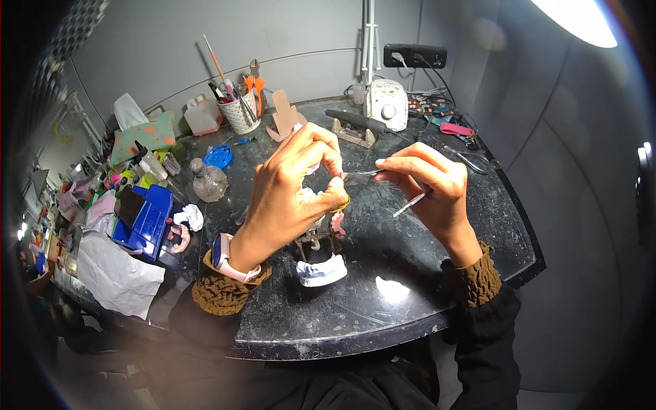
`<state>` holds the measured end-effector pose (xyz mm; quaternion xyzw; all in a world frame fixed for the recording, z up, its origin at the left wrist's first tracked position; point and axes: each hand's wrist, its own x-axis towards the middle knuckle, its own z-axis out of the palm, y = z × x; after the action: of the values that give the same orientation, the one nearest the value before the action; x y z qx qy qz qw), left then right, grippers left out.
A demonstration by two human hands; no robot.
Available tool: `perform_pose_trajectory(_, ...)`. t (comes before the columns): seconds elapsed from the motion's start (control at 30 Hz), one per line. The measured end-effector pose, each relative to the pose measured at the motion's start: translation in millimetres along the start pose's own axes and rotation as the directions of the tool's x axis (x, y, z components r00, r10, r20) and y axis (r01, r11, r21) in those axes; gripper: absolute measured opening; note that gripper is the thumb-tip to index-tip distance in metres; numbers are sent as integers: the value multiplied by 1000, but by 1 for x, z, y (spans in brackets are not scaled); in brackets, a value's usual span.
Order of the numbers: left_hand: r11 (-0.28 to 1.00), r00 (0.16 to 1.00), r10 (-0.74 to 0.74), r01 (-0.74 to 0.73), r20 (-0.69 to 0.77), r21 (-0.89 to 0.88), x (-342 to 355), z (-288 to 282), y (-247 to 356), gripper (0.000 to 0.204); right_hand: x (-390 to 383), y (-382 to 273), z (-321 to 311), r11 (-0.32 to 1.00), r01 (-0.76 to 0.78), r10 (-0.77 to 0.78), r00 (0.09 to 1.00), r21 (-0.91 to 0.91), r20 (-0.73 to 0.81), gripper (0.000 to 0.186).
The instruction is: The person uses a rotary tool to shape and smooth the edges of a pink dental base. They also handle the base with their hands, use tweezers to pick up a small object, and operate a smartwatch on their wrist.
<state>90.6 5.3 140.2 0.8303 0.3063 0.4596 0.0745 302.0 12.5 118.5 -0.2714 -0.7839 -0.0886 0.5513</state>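
My left hand [294, 188] is raised over the bench, its thumb and forefinger pinched together. A bit of white shows behind its fingers; what they hold is mostly hidden. In my right hand [427, 181] is a slim metal spatula [357, 179], its flat blade at the left fingertips. A thin pale stick [410, 203] also sticks out below the right fingers; I cannot tell whether it belongs to the spatula. Under my left hand stands a metal dental articulator [314, 239], partly covered, with a white plaster model [321, 272] at its near end.
A bright white piece [393, 288] lies near the bench's front edge. At left are a blue bin [147, 222], crumpled paper [119, 273], a pink dental piece [180, 238] and a glass bottle [208, 181]. Behind stand a tool cup [239, 115], a handpiece [355, 121] and its white control box [387, 104].
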Motion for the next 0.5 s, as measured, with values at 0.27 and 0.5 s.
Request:
perform_pose_trajectory(0.27,1000,1000,-26,26,6,-9,0,3,-2,14,1,2,-2,1000,-6,6,1000,-27,20,17)
perform_pose_trajectory(0.5,999,998,-50,49,-44,-13,1,-5,-3,15,6,11,-13,995,-95,96,995,37,-30,12)
